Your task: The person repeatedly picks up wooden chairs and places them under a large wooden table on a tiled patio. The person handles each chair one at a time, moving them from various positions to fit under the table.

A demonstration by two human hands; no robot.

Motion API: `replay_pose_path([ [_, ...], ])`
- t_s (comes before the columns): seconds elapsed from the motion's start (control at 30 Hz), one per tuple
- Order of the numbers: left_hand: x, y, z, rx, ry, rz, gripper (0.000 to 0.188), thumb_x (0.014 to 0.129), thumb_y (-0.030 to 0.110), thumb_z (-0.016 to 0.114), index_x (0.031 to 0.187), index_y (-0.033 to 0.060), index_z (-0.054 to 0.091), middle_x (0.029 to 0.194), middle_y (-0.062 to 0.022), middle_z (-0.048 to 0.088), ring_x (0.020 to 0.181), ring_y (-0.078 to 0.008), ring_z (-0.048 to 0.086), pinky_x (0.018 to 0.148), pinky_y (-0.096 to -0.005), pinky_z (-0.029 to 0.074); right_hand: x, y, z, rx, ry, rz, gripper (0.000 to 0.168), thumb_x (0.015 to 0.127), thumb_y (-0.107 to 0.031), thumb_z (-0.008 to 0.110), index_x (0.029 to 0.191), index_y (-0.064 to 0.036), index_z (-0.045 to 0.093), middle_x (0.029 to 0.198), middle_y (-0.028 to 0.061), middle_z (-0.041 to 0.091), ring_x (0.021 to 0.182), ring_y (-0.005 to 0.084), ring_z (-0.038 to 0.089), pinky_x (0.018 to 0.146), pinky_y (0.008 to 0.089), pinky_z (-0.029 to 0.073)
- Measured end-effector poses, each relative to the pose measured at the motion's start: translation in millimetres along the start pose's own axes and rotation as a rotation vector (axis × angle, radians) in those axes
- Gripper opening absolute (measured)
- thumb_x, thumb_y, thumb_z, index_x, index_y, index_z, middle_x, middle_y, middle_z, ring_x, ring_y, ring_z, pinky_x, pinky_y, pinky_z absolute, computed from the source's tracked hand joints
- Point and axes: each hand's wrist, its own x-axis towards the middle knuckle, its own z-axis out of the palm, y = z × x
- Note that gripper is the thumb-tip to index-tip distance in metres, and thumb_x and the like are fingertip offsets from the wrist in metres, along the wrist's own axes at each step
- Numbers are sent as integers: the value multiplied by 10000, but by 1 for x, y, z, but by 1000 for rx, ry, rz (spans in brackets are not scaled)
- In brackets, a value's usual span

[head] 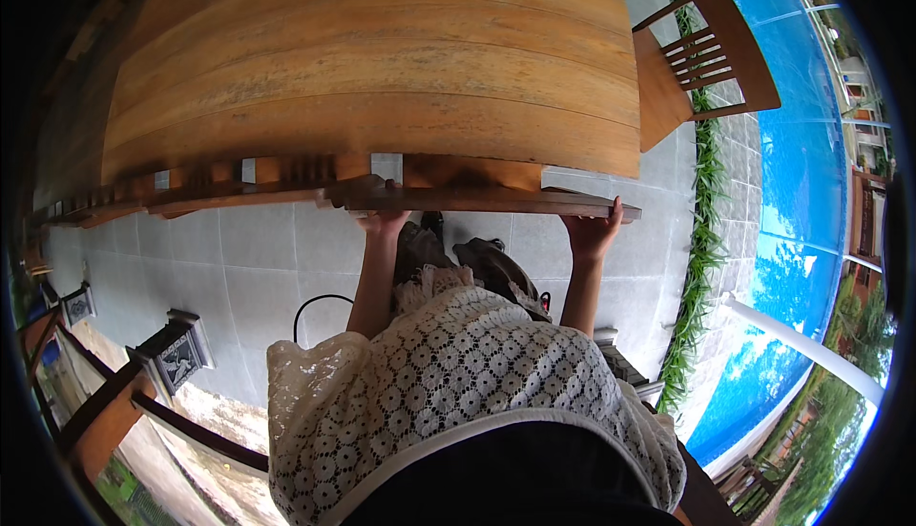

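Both my hands are on the dark top rail of a wooden chair (486, 200) that stands at the near side of a long wooden table (372, 89). My left hand (384, 221) grips the rail toward its left end, some of its fingers hidden behind the wood. Near the right end, my right hand (592, 229) holds the same rail from below, with one finger up along its face. Part of the chair's seat (472, 171) shows between the rail and the table edge; the rest is hidden beneath the tabletop.
More chairs (215, 198) line the table's near side to the left. Another wooden chair (705, 60) stands at the table's right end. Beyond it run a strip of green plants (705, 189) and a blue swimming pool (794, 168). Grey tiles (257, 239) cover the floor; a black cable (315, 300) curves behind my left arm.
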Motion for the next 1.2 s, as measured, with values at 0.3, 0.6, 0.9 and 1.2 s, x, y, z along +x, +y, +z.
replay_pose_path([
  [0.3, 26, 8, 15, -47, 334, 64, 502, 717, 543, 297, 863, 149, 571, 783, -83, 565, 743, -251, 481, 708, -464, 346, 11, 11, 10, 32, -41, -20, 678, 723, -498, 469, 1178, -20, 312, 1148, 165, 374, 1067, 324, 368, 840, 502, 351],
  [0.6, 36, 23, -27, -9, 249, 49, 561, 722, 567, 295, 962, 136, 563, 894, -80, 587, 878, -282, 521, 812, -500, 339, 26, 14, -15, 0, 46, 75, 750, 641, -486, 555, 1171, -40, 266, 1130, 173, 354, 1041, 327, 386, 852, 458, 341],
  [0.9, 44, 33, -46, 8, 309, 148, 629, 658, 645, 339, 836, 81, 554, 795, -101, 579, 801, -281, 531, 769, -529, 329, 21, 6, -15, -92, 82, 20, 671, 664, -439, 565, 1121, -14, 318, 1092, 128, 395, 1003, 279, 424, 848, 411, 353],
  [1.2, 19, -49, -71, 481, 800, 48, 425, 796, 443, 337, 1169, 241, 316, 1054, -34, 516, 846, -197, 522, 704, -339, 434, 15, -10, -35, -341, -166, 102, 806, 705, -531, 504, 1235, 1, 214, 1230, 140, 300, 1143, 247, 296, 890, 399, 323],
])
